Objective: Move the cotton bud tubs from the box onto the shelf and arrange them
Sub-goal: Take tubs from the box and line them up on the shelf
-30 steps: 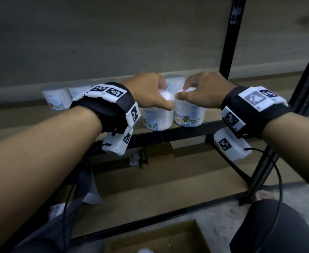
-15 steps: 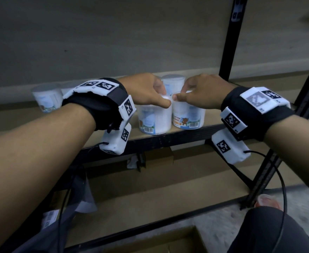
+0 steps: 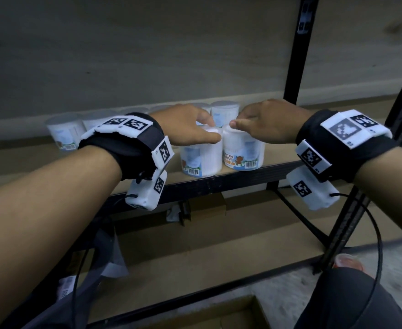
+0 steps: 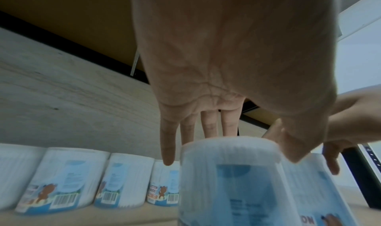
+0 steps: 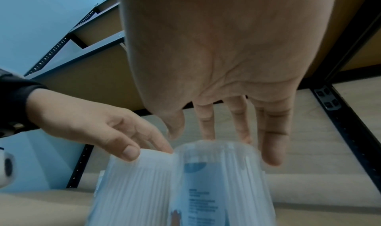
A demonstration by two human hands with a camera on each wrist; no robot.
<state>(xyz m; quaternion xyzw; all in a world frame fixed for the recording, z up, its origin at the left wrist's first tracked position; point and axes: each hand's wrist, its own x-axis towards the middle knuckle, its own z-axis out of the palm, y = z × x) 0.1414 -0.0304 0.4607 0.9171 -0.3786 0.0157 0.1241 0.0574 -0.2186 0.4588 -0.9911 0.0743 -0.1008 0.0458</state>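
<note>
Two tubs, left tub [image 3: 201,157] and right tub [image 3: 244,150], stand at the shelf [image 3: 219,180] front, a back row [image 4: 68,179] already placed. Left hand [image 3: 185,129] and right hand [image 3: 266,122] rest with relaxed fingers on the lids, grasping nothing. Box [image 3: 219,314] contents unseen; arranging probably remains.

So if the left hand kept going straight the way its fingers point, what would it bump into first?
Probably the white plastic cotton bud tub in the back row; the left hand points over the front tub. Depth is unclear.
</note>
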